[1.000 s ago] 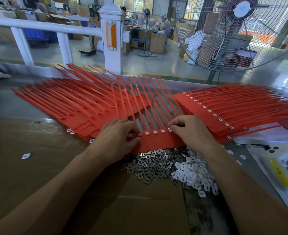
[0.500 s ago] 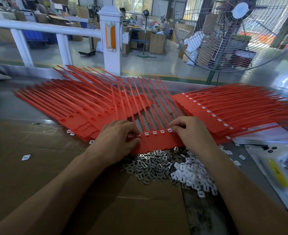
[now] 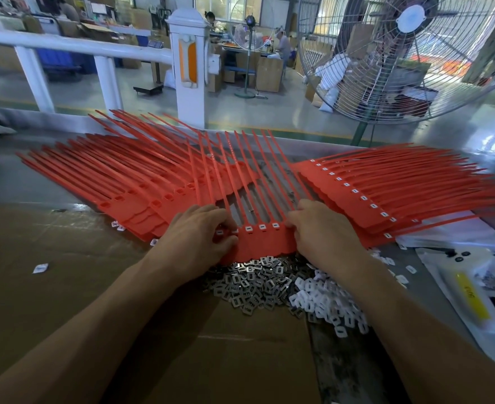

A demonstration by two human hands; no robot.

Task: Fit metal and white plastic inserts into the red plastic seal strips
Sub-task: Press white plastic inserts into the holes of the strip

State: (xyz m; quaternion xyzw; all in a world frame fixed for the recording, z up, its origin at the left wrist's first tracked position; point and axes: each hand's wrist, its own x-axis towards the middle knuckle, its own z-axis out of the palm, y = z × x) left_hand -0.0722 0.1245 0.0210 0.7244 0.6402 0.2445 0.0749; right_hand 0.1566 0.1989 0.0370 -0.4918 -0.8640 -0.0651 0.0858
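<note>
Both hands are curled onto the middle comb of red seal strips [image 3: 265, 242], left hand [image 3: 198, 239] with its grip pinched at the left end of the insert row and right hand [image 3: 322, 228] bent over the right end, though I can't tell whether either actually has an insert between its fingertips. My guess is they're pinning the strip flat so the sockets face up, and three white-filled sockets [image 3: 261, 227] show between them. The metal inserts [image 3: 249, 282] and white plastic inserts [image 3: 325, 301] are heaped just toward the bench's near edge, empty strips [image 3: 118, 182] fanned left and filled strips [image 3: 386, 193] right.
</note>
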